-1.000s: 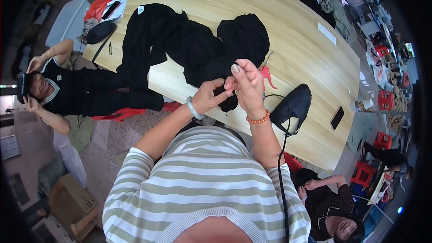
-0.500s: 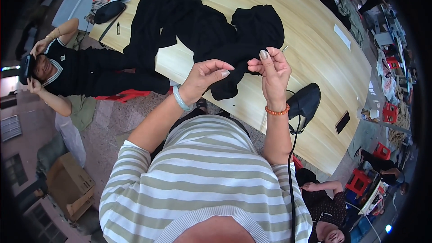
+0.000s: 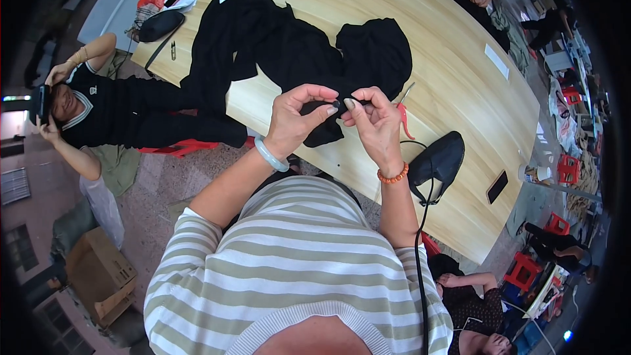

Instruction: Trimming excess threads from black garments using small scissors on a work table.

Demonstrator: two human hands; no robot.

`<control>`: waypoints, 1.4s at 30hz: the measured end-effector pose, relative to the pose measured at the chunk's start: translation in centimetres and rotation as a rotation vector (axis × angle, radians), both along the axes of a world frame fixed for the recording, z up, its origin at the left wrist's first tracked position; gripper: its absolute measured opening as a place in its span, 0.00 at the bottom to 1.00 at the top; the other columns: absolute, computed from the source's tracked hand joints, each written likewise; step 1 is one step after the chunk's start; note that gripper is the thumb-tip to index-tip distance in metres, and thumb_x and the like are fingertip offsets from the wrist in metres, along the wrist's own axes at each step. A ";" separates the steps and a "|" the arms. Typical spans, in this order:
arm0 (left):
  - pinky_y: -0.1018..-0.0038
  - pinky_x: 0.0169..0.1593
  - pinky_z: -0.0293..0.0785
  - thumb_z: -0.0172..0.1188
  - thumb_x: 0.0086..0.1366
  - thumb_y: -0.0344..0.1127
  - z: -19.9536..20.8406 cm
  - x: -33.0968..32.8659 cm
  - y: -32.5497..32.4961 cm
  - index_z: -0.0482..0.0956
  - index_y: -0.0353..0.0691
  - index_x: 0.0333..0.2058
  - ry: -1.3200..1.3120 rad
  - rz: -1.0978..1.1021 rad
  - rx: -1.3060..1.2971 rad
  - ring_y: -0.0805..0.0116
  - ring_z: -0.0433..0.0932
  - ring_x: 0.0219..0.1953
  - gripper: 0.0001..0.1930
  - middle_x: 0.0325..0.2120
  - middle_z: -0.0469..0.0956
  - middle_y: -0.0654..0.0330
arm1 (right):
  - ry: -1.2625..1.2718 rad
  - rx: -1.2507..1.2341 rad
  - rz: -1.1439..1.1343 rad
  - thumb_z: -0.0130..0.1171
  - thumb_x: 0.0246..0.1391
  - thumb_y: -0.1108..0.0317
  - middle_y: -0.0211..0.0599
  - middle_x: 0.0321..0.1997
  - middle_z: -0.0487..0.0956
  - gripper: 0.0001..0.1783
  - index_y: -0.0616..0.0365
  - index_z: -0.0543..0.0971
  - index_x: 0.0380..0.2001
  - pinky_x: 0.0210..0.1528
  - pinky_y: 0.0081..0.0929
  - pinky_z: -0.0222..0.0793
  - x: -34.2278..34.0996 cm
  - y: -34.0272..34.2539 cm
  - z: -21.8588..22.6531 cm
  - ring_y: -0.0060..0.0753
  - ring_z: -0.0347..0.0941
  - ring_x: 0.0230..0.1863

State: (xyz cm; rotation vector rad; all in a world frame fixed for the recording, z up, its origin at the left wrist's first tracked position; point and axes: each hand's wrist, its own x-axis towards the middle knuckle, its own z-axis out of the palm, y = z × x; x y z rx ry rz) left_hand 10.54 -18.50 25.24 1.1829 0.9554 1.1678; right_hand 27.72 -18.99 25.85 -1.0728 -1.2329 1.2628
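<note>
My left hand (image 3: 292,120), with a pale bangle at its wrist, pinches a small dark roundish piece (image 3: 336,104) between thumb and forefinger. Almost touching it, my right hand (image 3: 374,121) is closed in a pinch too; whatever its fingertips hold is too small to make out. An orange bead bracelet circles that wrist. Behind both hands a black garment (image 3: 299,46) lies crumpled across the wooden table (image 3: 473,125). A tool with a red handle (image 3: 405,120) and a thin metal tip rests just beyond my right hand.
At the right lie a black pouch-like case (image 3: 439,164) with a cable and a phone (image 3: 497,187). Small snips (image 3: 173,50) and a second black case (image 3: 161,23) are at the far left. Across the left table edge sits a person (image 3: 85,92); others are at the right.
My right hand has come down and left, bringing its fingertips against my left hand's. The dark piece between my left fingertips and the red tool handle now show.
</note>
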 end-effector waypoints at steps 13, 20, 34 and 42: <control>0.78 0.40 0.73 0.65 0.53 0.27 -1.2 -0.3 -1.0 0.81 0.34 0.32 0.257 -0.001 0.080 0.76 0.79 0.32 0.07 0.28 0.82 0.59 | -0.069 0.032 0.109 0.52 0.59 0.78 0.36 0.44 0.72 0.03 0.68 0.74 0.34 0.36 0.18 0.78 0.1 -1.3 -0.6 0.23 0.78 0.32; 0.72 0.37 0.74 0.64 0.52 0.30 -0.2 -0.9 -1.0 0.81 0.37 0.27 0.428 -0.015 0.217 0.63 0.80 0.30 0.04 0.25 0.80 0.56 | -0.095 0.052 0.165 0.54 0.58 0.80 0.35 0.37 0.74 0.04 0.69 0.74 0.36 0.35 0.17 0.77 0.3 -1.6 -1.8 0.23 0.78 0.33; 0.79 0.34 0.71 0.64 0.51 0.25 -2.5 -1.0 -2.0 0.80 0.35 0.29 0.364 -0.048 0.088 0.77 0.76 0.27 0.05 0.22 0.79 0.62 | -0.460 0.547 0.239 0.59 0.47 0.84 0.41 0.33 0.78 0.08 0.65 0.76 0.32 0.28 0.22 0.73 0.7 -1.7 -1.0 0.31 0.76 0.27; 0.83 0.29 0.67 0.60 0.49 0.20 -1.6 -0.4 -1.7 0.79 0.38 0.40 0.254 -0.118 0.179 0.81 0.67 0.23 0.17 0.34 0.74 0.60 | -0.497 0.576 0.245 0.59 0.47 0.85 0.43 0.33 0.79 0.10 0.66 0.79 0.35 0.33 0.24 0.74 1.3 -2.4 -1.1 0.36 0.78 0.33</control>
